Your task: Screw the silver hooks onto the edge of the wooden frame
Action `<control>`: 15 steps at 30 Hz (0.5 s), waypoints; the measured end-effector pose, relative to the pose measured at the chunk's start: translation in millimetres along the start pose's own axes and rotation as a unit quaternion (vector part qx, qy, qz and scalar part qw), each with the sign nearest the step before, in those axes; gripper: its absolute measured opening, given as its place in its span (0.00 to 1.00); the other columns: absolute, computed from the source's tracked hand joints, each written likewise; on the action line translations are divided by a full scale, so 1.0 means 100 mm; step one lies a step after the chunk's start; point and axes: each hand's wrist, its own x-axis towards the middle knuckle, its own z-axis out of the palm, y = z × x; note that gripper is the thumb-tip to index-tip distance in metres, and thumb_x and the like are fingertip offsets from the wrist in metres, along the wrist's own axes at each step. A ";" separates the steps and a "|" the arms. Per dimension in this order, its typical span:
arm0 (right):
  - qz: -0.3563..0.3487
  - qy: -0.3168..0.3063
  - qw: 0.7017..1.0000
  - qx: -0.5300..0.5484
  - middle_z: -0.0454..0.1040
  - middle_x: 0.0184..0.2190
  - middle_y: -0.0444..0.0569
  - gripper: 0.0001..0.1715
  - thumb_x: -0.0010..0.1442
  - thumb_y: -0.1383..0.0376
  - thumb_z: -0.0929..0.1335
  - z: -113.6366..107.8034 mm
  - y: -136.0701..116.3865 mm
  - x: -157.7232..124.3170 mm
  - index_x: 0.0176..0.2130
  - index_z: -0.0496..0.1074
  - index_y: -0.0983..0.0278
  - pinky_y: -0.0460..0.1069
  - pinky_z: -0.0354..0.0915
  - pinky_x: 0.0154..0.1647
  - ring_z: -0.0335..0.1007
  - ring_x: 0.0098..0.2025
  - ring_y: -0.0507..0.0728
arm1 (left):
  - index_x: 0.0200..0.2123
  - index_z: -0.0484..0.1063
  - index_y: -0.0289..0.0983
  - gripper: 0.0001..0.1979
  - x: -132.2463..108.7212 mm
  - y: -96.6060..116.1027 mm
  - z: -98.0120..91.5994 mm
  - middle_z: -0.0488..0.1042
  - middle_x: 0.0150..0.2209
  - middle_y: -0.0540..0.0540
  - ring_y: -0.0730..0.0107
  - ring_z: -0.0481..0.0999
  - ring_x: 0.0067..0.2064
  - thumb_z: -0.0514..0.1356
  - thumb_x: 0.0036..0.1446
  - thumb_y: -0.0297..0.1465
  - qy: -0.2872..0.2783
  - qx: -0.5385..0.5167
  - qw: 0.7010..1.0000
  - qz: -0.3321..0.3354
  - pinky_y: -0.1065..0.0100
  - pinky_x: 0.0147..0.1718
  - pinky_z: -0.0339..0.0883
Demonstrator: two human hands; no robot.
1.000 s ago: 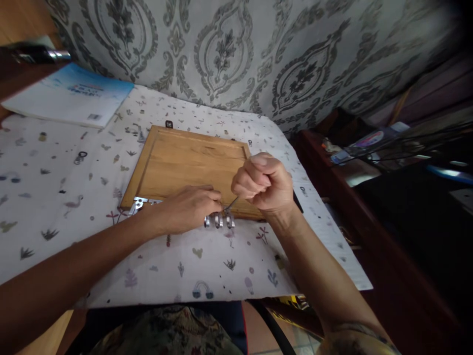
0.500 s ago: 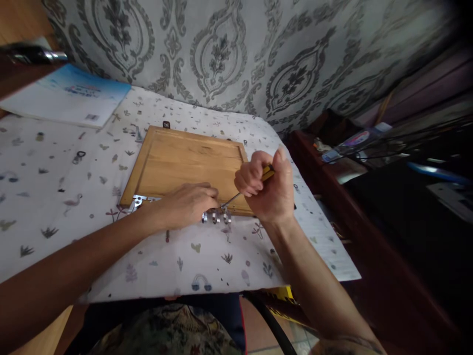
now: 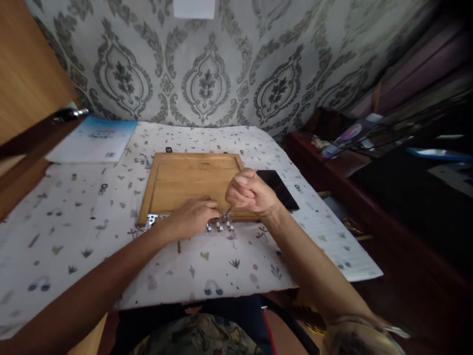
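A wooden board point(image 3: 185, 180) lies flat on the patterned tablecloth point(image 3: 92, 231). Along its near edge sits a metal hook rail point(image 3: 220, 226) with curled hooks. My left hand point(image 3: 192, 217) rests on that rail, fingers closed and pressing it against the board. My right hand point(image 3: 248, 193) is a fist round a screwdriver point(image 3: 226, 212); only the metal shaft shows below the fist. The tip meets the rail just right of my left fingertips.
A black phone point(image 3: 278, 189) lies right of the board. A blue and white booklet point(image 3: 94, 145) sits at the far left. A dark wooden bench point(image 3: 332, 162) with clutter runs along the right. Patterned wallpaper stands behind the table.
The camera has lifted and pulled back, so more of the wall and table shows. My right fist has turned, hiding the yellow handle seen half a second ago. The left hand stays on the rail.
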 end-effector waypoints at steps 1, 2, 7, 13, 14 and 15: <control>0.000 0.017 1.000 0.001 0.46 0.07 0.34 0.39 0.57 0.52 0.74 0.02 0.00 0.01 0.12 0.50 0.63 0.42 0.40 0.13 0.37 0.11 0.43 | 0.39 0.81 0.39 0.16 0.00 0.00 -0.01 0.79 0.40 0.46 0.66 0.76 0.44 0.54 0.63 0.20 -0.009 0.005 1.000 -0.005 0.67 0.41 0.69; -0.004 0.031 1.000 0.000 0.44 0.08 0.33 0.40 0.57 0.51 0.74 0.05 -0.01 0.01 0.12 0.49 0.62 0.42 0.38 0.13 0.35 0.12 0.43 | 0.39 0.81 0.39 0.16 0.01 0.00 -0.02 0.79 0.41 0.46 0.65 0.76 0.44 0.54 0.63 0.20 -0.015 0.010 1.000 -0.009 0.67 0.42 0.69; -0.091 0.159 0.983 -0.030 0.44 0.11 0.33 0.38 0.56 0.50 0.74 0.22 0.02 0.02 0.13 0.50 0.61 0.44 0.37 0.14 0.37 0.13 0.44 | 0.44 0.81 0.38 0.18 0.04 0.02 -0.06 0.80 0.43 0.43 0.63 0.77 0.46 0.52 0.64 0.21 -0.027 0.014 0.999 -0.016 0.64 0.46 0.71; -0.215 0.378 0.899 -0.056 0.47 0.12 0.35 0.37 0.58 0.48 0.73 0.38 0.12 0.01 0.15 0.52 0.60 0.46 0.36 0.15 0.39 0.15 0.45 | 0.51 0.80 0.39 0.21 0.05 0.06 -0.10 0.80 0.43 0.43 0.62 0.76 0.49 0.51 0.63 0.19 -0.031 0.034 0.999 -0.029 0.62 0.50 0.72; -0.219 0.387 0.894 -0.054 0.47 0.12 0.35 0.37 0.58 0.47 0.73 0.37 0.13 0.01 0.15 0.52 0.60 0.46 0.36 0.15 0.39 0.15 0.45 | 0.50 0.80 0.38 0.22 0.06 0.06 -0.11 0.80 0.43 0.42 0.62 0.76 0.49 0.51 0.63 0.19 -0.031 0.033 0.999 -0.029 0.62 0.50 0.72; -0.217 0.384 0.896 -0.048 0.47 0.12 0.35 0.37 0.57 0.46 0.74 0.34 0.12 0.01 0.15 0.52 0.60 0.46 0.37 0.15 0.39 0.15 0.45 | 0.50 0.81 0.38 0.22 0.06 0.06 -0.11 0.80 0.44 0.42 0.62 0.76 0.49 0.50 0.63 0.18 -0.030 0.028 0.999 -0.028 0.62 0.51 0.72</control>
